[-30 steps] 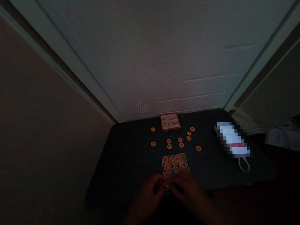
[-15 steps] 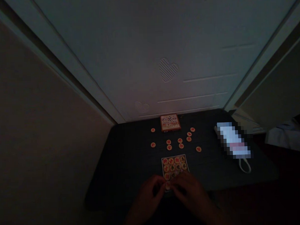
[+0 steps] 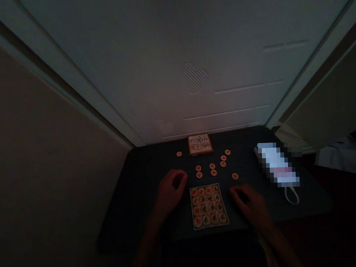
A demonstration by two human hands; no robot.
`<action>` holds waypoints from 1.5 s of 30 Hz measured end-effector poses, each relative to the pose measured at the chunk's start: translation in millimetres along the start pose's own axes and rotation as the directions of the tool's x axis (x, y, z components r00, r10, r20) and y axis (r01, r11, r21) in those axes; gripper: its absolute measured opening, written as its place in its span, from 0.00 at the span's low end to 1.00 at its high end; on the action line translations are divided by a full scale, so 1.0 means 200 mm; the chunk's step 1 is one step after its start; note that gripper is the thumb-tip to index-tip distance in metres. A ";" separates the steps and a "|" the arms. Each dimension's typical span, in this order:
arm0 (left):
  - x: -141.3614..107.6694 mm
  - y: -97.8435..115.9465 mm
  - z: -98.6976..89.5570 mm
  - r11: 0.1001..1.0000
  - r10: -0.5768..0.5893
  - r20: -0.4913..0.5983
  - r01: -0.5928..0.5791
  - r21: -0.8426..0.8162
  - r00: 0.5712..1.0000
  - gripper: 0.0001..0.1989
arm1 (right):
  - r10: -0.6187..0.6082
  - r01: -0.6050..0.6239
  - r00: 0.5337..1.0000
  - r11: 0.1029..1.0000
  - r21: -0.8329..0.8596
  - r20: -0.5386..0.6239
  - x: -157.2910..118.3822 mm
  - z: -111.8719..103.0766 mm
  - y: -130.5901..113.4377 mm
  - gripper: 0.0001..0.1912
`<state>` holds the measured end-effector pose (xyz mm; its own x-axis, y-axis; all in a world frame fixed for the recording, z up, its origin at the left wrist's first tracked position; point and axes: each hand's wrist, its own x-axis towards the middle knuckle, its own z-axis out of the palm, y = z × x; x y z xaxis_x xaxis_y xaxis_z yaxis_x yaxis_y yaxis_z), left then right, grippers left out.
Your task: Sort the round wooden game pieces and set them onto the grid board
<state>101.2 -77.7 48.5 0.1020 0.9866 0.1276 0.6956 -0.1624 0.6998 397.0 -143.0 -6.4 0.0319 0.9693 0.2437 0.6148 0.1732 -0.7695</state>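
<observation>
A square tray (image 3: pixel 211 227) filled with rows of round discs marked in red or black lies near the table's front edge. To its upper left, my left hand (image 3: pixel 171 186) rests with thumb and fingertips pinched together, over the place where a loose disc lay; whatever the fingers hold is hidden. On the tray's right side my right hand (image 3: pixel 247 201) hovers low over the table, fingers curled and thumb against them, and the tips are too dark to tell what is between them. Several loose red-marked discs (image 3: pixel 212 166) lie behind the tray.
A flat box (image 3: pixel 200 144) with a printed lid sits at the table's back against a pale panel with embossed hearts (image 3: pixel 195 78). A blurred-out lit device (image 3: pixel 276 164) with a white loop (image 3: pixel 291 195) lies at the right of the dark table (image 3: pixel 139 197).
Both hands have parted from the tray's front left corner. My left hand moved up and left to the loose disc, now covered; my right hand moved right. All the tray's discs are now uncovered.
</observation>
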 end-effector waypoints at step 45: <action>-0.25 0.38 0.27 0.726 -0.090 0.438 0.360 -0.586 0.894 0.10 | -0.045 0.027 0.997 0.957 0.289 0.057 -0.05 0.01 -0.23 0.08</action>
<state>186.6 -138.5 57.3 0.3398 0.9047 -0.2570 0.1255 0.2272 0.9657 366.1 -160.5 26.0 -0.0414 0.9689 0.2440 0.3610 0.2422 -0.9006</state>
